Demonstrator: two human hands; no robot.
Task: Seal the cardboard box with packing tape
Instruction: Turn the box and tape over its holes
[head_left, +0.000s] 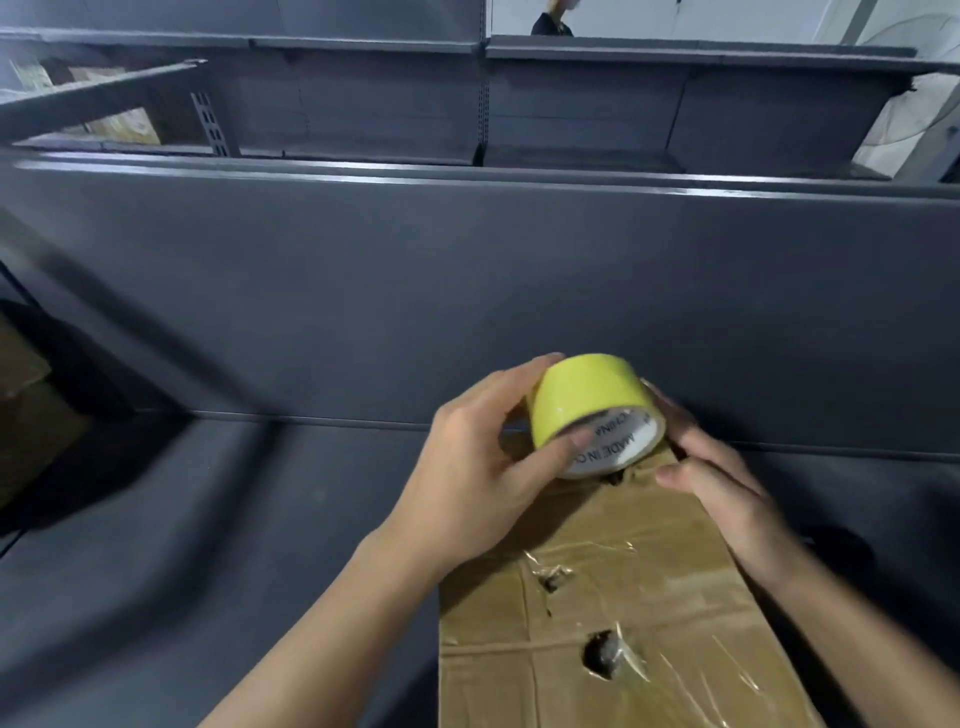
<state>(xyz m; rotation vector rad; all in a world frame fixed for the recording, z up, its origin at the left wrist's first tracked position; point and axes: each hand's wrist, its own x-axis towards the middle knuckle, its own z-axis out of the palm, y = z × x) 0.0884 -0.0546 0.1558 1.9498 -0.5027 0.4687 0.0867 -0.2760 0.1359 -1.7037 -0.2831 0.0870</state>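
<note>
Gripping the yellow tape roll in the left hand, fingers curled round its rim, over the cardboard box's far end; steadying that end with the right hand, fingers fairly straight, just beside the roll. Risks crooked, poorly stuck tape across the torn old film. As for the box: runs lengthwise from beneath the wrists out to the fingertips.

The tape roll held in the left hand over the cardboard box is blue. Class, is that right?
No. The head view shows the tape roll is yellow, not blue; the left hand does hold it over the cardboard box.
</note>
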